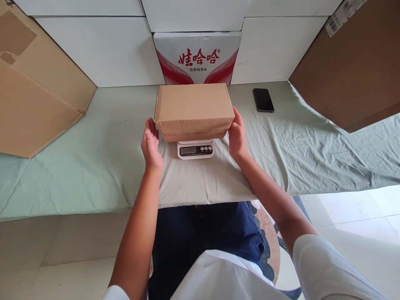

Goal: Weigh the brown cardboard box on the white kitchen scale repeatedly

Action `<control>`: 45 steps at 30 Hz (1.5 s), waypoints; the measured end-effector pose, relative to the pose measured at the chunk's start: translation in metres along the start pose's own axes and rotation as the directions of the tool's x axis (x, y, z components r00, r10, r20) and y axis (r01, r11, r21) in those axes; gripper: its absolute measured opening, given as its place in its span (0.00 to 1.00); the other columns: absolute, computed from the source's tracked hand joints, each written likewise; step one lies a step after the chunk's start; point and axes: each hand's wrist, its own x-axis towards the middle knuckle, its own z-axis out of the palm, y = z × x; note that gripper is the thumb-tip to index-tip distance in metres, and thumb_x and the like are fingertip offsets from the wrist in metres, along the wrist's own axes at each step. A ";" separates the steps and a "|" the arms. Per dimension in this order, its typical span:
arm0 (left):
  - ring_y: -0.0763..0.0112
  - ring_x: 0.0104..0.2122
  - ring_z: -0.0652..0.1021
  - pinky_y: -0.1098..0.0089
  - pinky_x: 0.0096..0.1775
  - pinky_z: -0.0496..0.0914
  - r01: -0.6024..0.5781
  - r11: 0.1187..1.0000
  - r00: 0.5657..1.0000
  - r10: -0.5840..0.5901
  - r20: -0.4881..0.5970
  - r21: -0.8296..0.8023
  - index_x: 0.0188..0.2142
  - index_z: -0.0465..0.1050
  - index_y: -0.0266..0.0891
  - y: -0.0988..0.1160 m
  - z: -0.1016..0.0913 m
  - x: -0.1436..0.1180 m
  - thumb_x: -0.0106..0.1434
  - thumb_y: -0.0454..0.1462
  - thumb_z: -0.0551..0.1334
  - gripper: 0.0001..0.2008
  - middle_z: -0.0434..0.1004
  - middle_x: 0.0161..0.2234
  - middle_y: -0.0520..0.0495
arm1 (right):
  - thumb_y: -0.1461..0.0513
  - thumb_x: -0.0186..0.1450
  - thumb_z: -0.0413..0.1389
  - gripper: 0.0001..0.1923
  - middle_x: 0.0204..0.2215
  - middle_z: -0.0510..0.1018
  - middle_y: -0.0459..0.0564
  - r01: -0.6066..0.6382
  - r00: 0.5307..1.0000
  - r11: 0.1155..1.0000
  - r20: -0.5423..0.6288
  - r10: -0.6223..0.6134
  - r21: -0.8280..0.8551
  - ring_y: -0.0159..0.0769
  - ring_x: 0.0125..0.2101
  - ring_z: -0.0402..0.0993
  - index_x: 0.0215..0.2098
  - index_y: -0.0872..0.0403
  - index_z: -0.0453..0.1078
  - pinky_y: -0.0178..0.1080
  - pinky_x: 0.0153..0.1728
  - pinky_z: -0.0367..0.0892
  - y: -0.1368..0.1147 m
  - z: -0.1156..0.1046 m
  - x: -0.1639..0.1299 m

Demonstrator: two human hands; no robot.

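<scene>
A closed brown cardboard box (193,102) sits over a small white kitchen scale (196,150), covering its weighing platform. Only the scale's front panel shows, with a dark display and several round buttons. My left hand (151,143) is upright beside the box's left end, its fingers straight and its palm facing the cardboard; a gap shows by the lower palm. At the opposite end, my right hand (237,135) has its extended fingers against the box's right side near the front corner. Neither hand is wrapped around the box, and some fingertips are partly hidden.
A black phone (263,100) lies on the green cloth (112,137) to the right. Behind the box stands a white and red carton (197,56) against white panels (93,52). Large cardboard sheets lean in from the left (40,96) and right (356,71).
</scene>
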 end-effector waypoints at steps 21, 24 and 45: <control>0.47 0.82 0.61 0.52 0.80 0.59 0.033 0.999 0.999 -0.032 0.039 -0.022 0.77 0.69 0.46 0.006 0.004 -0.002 0.68 0.74 0.59 0.51 0.60 0.82 0.37 | 0.35 0.66 0.58 0.37 0.77 0.71 0.42 0.038 0.998 0.999 0.058 -0.035 -0.038 0.57 0.81 0.59 0.70 0.33 0.68 0.68 0.82 0.58 0.003 0.003 0.002; 0.46 0.81 0.63 0.52 0.80 0.61 0.032 0.999 0.999 -0.032 0.037 -0.004 0.77 0.69 0.45 0.006 0.006 -0.002 0.68 0.75 0.58 0.52 0.61 0.82 0.35 | 0.37 0.65 0.59 0.36 0.76 0.72 0.41 0.023 0.999 1.000 0.038 -0.023 -0.008 0.57 0.80 0.61 0.69 0.34 0.70 0.68 0.83 0.56 0.000 0.006 0.000; 0.43 0.77 0.71 0.51 0.74 0.69 0.075 0.997 0.995 -0.077 0.065 0.028 0.70 0.78 0.47 0.019 0.018 -0.011 0.64 0.77 0.59 0.51 0.76 0.73 0.34 | 0.43 0.65 0.58 0.34 0.73 0.74 0.43 0.008 1.000 1.000 0.019 -0.007 -0.021 0.57 0.78 0.62 0.68 0.34 0.69 0.65 0.82 0.58 -0.013 0.023 -0.015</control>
